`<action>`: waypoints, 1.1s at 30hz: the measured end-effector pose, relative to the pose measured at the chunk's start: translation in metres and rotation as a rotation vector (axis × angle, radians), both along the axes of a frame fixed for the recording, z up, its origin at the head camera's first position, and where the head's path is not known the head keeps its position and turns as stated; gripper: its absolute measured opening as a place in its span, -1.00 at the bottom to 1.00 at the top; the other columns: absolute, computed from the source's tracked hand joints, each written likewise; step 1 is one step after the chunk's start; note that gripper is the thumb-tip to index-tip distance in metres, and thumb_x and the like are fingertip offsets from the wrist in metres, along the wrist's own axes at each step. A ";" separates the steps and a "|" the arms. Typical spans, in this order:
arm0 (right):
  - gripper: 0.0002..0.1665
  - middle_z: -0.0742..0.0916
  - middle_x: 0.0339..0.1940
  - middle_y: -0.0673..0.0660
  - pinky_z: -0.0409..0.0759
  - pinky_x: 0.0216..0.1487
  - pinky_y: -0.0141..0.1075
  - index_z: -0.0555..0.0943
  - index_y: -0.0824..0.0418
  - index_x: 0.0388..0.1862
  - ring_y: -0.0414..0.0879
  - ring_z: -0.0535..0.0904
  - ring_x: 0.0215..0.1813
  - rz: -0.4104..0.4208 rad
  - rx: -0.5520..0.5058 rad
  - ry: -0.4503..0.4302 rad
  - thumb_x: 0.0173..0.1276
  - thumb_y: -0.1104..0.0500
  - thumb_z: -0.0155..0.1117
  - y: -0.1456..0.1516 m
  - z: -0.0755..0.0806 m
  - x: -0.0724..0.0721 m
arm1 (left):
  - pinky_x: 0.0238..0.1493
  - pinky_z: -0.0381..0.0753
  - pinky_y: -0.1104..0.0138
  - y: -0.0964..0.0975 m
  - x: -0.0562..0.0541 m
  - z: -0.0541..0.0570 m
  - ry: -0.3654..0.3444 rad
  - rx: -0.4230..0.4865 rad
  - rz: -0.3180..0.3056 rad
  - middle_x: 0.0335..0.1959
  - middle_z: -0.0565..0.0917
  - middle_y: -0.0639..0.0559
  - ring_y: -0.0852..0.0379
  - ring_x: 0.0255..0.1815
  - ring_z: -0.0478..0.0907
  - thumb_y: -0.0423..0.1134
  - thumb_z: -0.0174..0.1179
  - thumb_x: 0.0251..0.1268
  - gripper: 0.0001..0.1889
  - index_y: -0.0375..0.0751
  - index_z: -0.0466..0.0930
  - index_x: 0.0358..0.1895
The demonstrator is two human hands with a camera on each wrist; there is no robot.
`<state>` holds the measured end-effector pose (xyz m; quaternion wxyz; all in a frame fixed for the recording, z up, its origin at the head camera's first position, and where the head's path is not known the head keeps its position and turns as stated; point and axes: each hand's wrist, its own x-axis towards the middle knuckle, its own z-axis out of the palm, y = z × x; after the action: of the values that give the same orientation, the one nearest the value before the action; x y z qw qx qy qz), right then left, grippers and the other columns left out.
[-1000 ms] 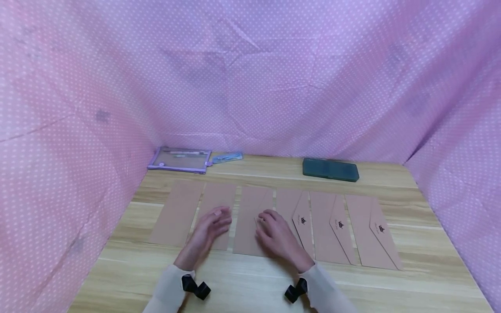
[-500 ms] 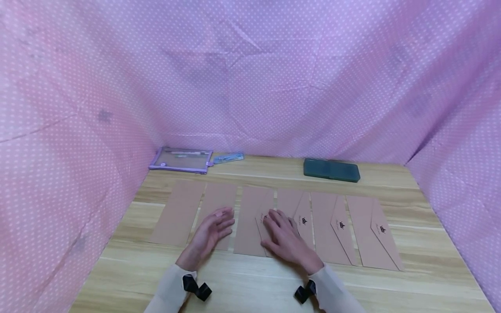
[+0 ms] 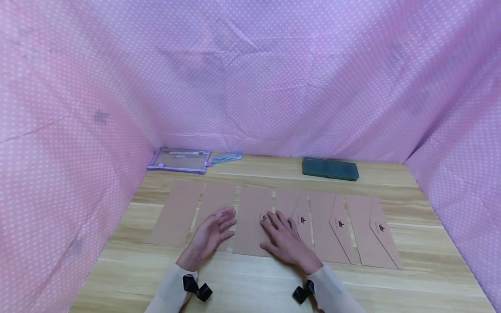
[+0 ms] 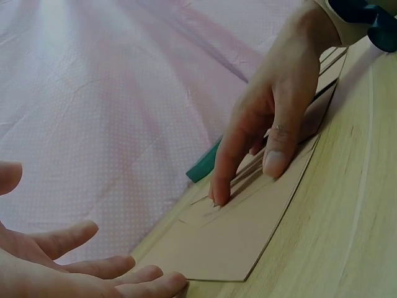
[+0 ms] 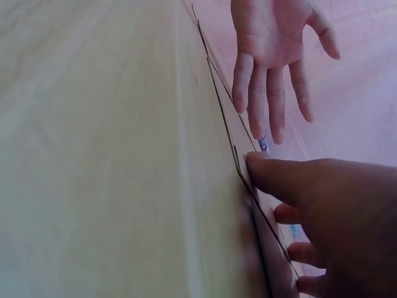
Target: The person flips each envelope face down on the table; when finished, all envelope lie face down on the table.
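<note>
Several brown paper envelopes lie side by side in a row. My right hand rests with its fingertips on the flap of the third envelope from the left, beside a printed crown, and partly covers the fourth envelope. In the left wrist view, its thumb and fingers touch the paper and grip nothing. My left hand hovers over the second envelope, palm turned inward, its fingers loosely straight and holding nothing. On the far left, the first envelope shows a plain face with no flap.
At the back left are a purple-edged mesh pouch with pens inside and a small light-blue packet. A dark green case sits at the back right. Pink dotted cloth walls the wooden table on three sides.
My right hand has slid a little to the right across the third envelope, baring the printed crown, and its fingers have spread. The left hand has drifted slightly to the right.
</note>
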<state>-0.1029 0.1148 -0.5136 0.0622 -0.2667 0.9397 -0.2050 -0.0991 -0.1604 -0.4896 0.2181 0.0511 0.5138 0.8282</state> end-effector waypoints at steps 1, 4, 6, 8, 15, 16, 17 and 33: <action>-0.28 0.30 0.60 0.25 0.09 0.47 0.39 0.39 0.06 0.48 0.33 0.09 0.62 -0.002 0.002 -0.001 0.43 -0.18 0.21 0.000 0.000 0.000 | 0.29 0.52 0.15 0.000 0.000 0.000 0.002 0.001 -0.006 0.19 0.59 0.27 0.07 0.33 0.45 -0.15 -0.36 0.62 -0.59 -0.02 0.41 0.31; -0.27 0.30 0.60 0.25 0.10 0.47 0.39 0.38 0.06 0.48 0.33 0.09 0.62 -0.010 0.006 0.001 0.42 -0.19 0.21 -0.001 -0.001 0.001 | 0.31 0.49 0.12 0.000 0.000 0.001 -0.003 0.012 -0.017 0.20 0.58 0.27 0.05 0.35 0.42 -0.14 -0.36 0.63 -0.59 0.01 0.42 0.30; -0.27 0.30 0.60 0.24 0.10 0.47 0.39 0.38 0.05 0.48 0.33 0.10 0.62 -0.014 0.006 0.006 0.42 -0.20 0.21 -0.001 -0.002 0.001 | 0.32 0.47 0.10 0.000 -0.001 0.000 -0.012 0.024 -0.017 0.18 0.59 0.27 0.04 0.35 0.41 -0.15 -0.39 0.63 -0.57 0.04 0.46 0.27; -0.26 0.30 0.60 0.24 0.10 0.47 0.40 0.38 0.05 0.48 0.32 0.10 0.62 -0.016 0.007 0.015 0.42 -0.20 0.21 -0.002 -0.004 0.001 | 0.33 0.46 0.08 -0.001 -0.001 0.000 -0.016 0.043 -0.014 0.17 0.60 0.27 0.04 0.35 0.40 -0.16 -0.43 0.63 -0.55 0.07 0.49 0.23; -0.25 0.31 0.60 0.24 0.10 0.48 0.39 0.38 0.05 0.48 0.32 0.12 0.62 -0.024 0.012 0.021 0.41 -0.22 0.21 -0.002 -0.005 0.001 | 0.32 0.48 0.01 -0.005 -0.002 -0.001 -0.029 0.117 0.008 0.15 0.64 0.21 0.01 0.33 0.43 -0.16 -0.53 0.63 -0.46 0.02 0.56 0.20; -0.25 0.31 0.60 0.24 0.10 0.48 0.39 0.38 0.05 0.48 0.32 0.11 0.62 -0.026 0.011 0.016 0.41 -0.21 0.21 -0.002 -0.005 0.001 | 0.32 0.49 0.01 -0.006 -0.003 -0.001 -0.031 0.128 0.009 0.15 0.64 0.20 0.01 0.33 0.45 -0.15 -0.52 0.63 -0.46 0.01 0.56 0.20; -0.25 0.31 0.60 0.23 0.10 0.48 0.39 0.38 0.05 0.48 0.31 0.11 0.62 -0.028 0.012 0.010 0.41 -0.21 0.21 -0.002 -0.004 0.001 | 0.32 0.50 0.01 -0.006 -0.003 -0.001 -0.035 0.139 0.010 0.15 0.65 0.19 0.01 0.32 0.46 -0.15 -0.52 0.64 -0.46 0.00 0.56 0.20; -0.27 0.31 0.60 0.23 0.08 0.49 0.38 0.37 0.04 0.48 0.31 0.10 0.62 -0.029 -0.017 -0.009 0.42 -0.19 0.21 -0.001 0.000 0.002 | 0.31 0.49 0.17 0.003 -0.007 -0.004 -0.066 0.159 -0.010 0.15 0.66 0.05 0.05 0.27 0.51 -0.15 -0.50 0.63 -0.49 -0.13 0.45 0.28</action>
<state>-0.1012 0.1138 -0.5134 0.0613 -0.2526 0.9414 -0.2151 -0.1058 -0.1576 -0.4941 0.2341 0.0434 0.4389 0.8664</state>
